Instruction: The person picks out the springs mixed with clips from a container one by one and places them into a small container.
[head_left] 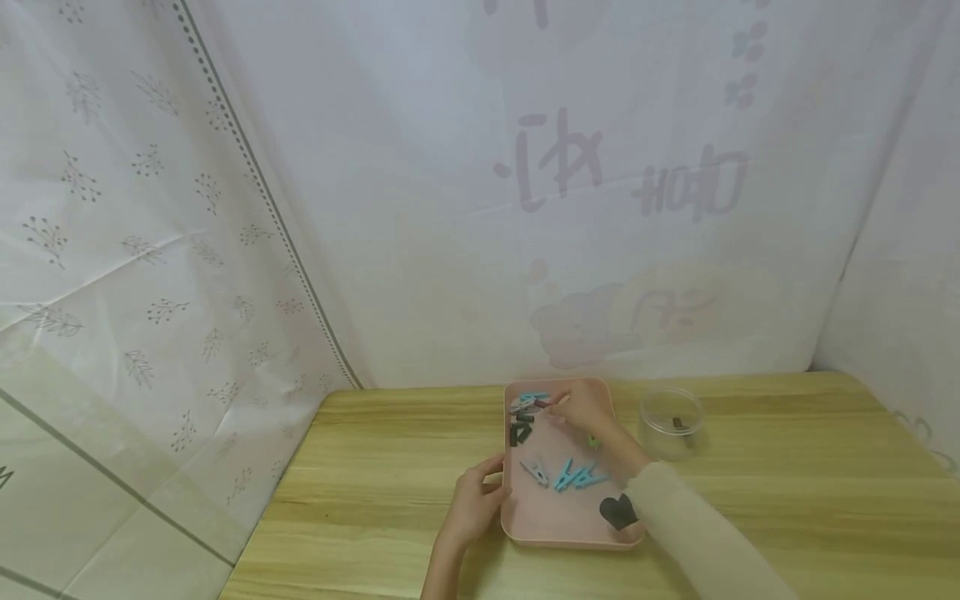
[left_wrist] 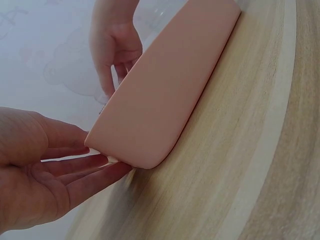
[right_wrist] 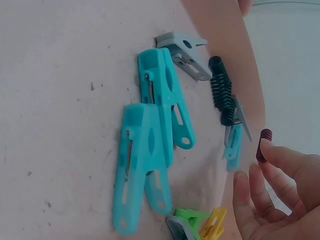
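My right hand [head_left: 577, 406] is over the far part of a pink tray [head_left: 573, 537], pinching a small dark reddish coil spring [right_wrist: 264, 145] between thumb and finger. Straight fingers of my left hand [head_left: 472, 504] touch the outside of the tray's left wall; in the left wrist view their tips are right at the rim and corner. Black springs [right_wrist: 222, 90] lie in the far left corner beside blue and grey clothespins. Nearer the middle are a grey clothespin [right_wrist: 185, 54] and blue clothespins [right_wrist: 142, 155]. Green [right_wrist: 190, 216] and yellow [right_wrist: 214, 225] clips lie at the tray's right.
A round clear container [head_left: 671, 417] with a small dark thing inside stands right of the tray. A black heart shape [head_left: 618, 512] lies in the tray's near right corner. The wooden table [head_left: 390, 467] meets printed white curtains [head_left: 450, 208] at the back and sides.
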